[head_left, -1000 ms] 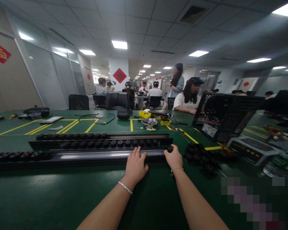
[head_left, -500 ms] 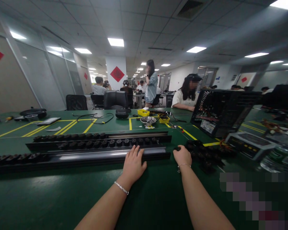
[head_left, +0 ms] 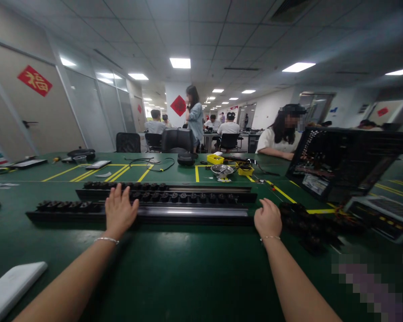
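Note:
Long black rails lie side by side on the green table (head_left: 195,277). The front rail (head_left: 188,219) carries a shiny metal strip and, toward its left end, several black knob-like round parts (head_left: 67,205). Behind it, another rail holds a row of similar round parts (head_left: 184,197). My left hand (head_left: 121,210) is over the front rail, fingers spread, and holds nothing I can see. Beside the rails' right end, my right hand (head_left: 268,218) has its fingers curled in; what they hold, if anything, is hidden. A pile of black round parts (head_left: 309,226) lies just right of it.
An open black computer case (head_left: 342,165) and a power supply (head_left: 383,217) stand at right. Behind the rails are a metal bowl (head_left: 222,170), a yellow tray (head_left: 215,159) and cables (head_left: 154,163). A white slab (head_left: 15,286) lies front left. A co-worker (head_left: 282,134) sits across the table.
My left hand has moved left along the front rail. The view has turned left. A black round part showed at my right fingertips earlier; now I cannot see it there.

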Motion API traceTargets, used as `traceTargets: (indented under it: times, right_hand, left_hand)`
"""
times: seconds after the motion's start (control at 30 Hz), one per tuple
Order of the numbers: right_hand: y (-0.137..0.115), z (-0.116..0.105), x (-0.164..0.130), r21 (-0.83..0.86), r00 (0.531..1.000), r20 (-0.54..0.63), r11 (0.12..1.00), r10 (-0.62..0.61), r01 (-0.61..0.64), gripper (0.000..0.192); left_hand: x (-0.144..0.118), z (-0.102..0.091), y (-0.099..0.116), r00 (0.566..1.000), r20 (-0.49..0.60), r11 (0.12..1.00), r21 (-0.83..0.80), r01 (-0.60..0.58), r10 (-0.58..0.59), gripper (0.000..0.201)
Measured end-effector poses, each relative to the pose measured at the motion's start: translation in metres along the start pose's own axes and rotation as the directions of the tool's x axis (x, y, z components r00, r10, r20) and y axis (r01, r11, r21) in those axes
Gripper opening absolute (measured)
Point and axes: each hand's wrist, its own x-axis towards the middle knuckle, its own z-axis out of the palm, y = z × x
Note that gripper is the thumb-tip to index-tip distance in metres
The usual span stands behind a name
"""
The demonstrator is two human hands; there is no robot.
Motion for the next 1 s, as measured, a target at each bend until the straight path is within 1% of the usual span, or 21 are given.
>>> traceTargets:
  times: [0.07, 0.1, 0.17, 0.23, 0.27, 0.3, 0.4, 0.5, 0.63, 0.83, 1.0]
  right_hand:
    - [-0.015, 0.003, -0.006, 0.02, 0.993, -0.001, 0.992, -0.122, 0.122, 0.046]
    - [-0.022, 0.005, -0.009, 0.017, 0.984, 0.026, 0.985, -0.175, 0.174, 0.047]
    - [-0.035, 0.01, -0.016, -0.007, 0.966, 0.121, 0.973, -0.228, 0.23, 0.05]
    - [-0.043, 0.014, -0.022, -0.055, 0.949, 0.217, 0.968, -0.227, 0.244, 0.054]
    - [-0.045, 0.015, -0.023, -0.082, 0.948, 0.242, 0.97, -0.205, 0.23, 0.056]
    - [-0.047, 0.016, -0.024, -0.104, 0.947, 0.263, 0.971, -0.183, 0.216, 0.057]
    - [-0.047, 0.016, -0.024, -0.146, 0.947, 0.295, 0.974, -0.126, 0.175, 0.058]
    - [-0.047, 0.016, -0.024, -0.163, 0.948, 0.302, 0.975, -0.096, 0.15, 0.057]
    - [-0.048, 0.015, -0.024, -0.156, 0.944, 0.318, 0.977, -0.093, 0.149, 0.057]
    - [-0.049, 0.014, -0.023, -0.153, 0.946, 0.311, 0.977, -0.094, 0.148, 0.056]
    - [-0.051, 0.013, -0.024, -0.152, 0.944, 0.318, 0.978, -0.092, 0.146, 0.055]
  left_hand:
    - [0.01, -0.004, -0.039, 0.996, 0.027, 0.993, 0.081, 0.08, -0.083, 0.061]
    - [0.014, -0.005, -0.057, 0.992, 0.064, 0.987, 0.123, 0.103, -0.111, 0.063]
    - [0.02, -0.005, -0.089, 0.972, 0.118, 0.962, 0.208, 0.178, -0.205, 0.065]
    - [0.026, -0.001, -0.113, 0.938, 0.215, 0.942, 0.256, 0.215, -0.273, 0.067]
    - [0.028, 0.001, -0.121, 0.918, 0.292, 0.948, 0.252, 0.195, -0.266, 0.069]
    - [0.029, 0.004, -0.128, 0.901, 0.345, 0.952, 0.244, 0.184, -0.263, 0.069]
    - [0.031, 0.01, -0.134, 0.897, 0.375, 0.963, 0.215, 0.163, -0.235, 0.068]
    - [0.028, 0.013, -0.13, 0.906, 0.35, 0.963, 0.201, 0.178, -0.24, 0.067]
    - [0.026, 0.015, -0.125, 0.906, 0.326, 0.958, 0.191, 0.216, -0.27, 0.064]
    - [0.034, 0.013, -0.124, 0.865, 0.349, 0.93, 0.208, 0.305, -0.361, 0.065]
    - [0.04, 0.011, -0.122, 0.833, 0.358, 0.905, 0.217, 0.365, -0.421, 0.073]
